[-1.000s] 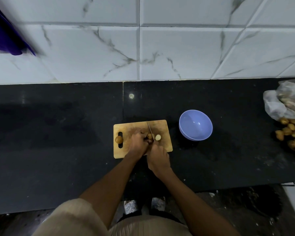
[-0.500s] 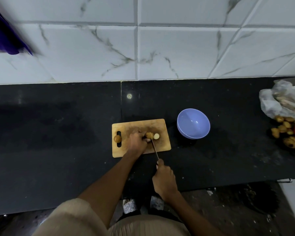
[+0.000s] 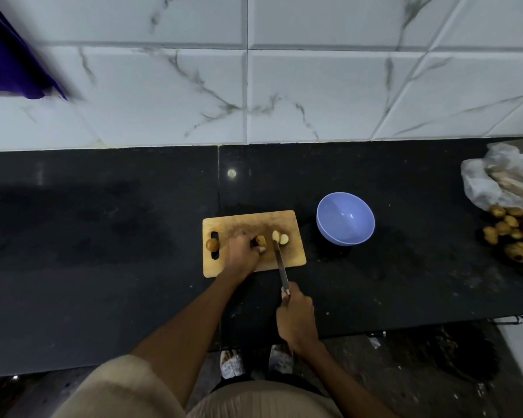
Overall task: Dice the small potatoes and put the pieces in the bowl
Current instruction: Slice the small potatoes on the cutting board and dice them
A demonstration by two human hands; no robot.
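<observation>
Head view: at frame centre a wooden cutting board [image 3: 254, 224] lies on the dark surface [image 3: 103, 251]. The left hand [image 3: 241, 254] pins a potato half [image 3: 259, 241] so it won't roll; the right hand [image 3: 296, 321] has its grip closed round the knife [image 3: 281, 263], tip touching the pale cut pieces [image 3: 280, 237] — likely mid-dicing. The blue bowl [image 3: 345, 219], just right, holds nothing. A whole potato [image 3: 212, 244] waits by the board's handle slot. No readable writing.
</observation>
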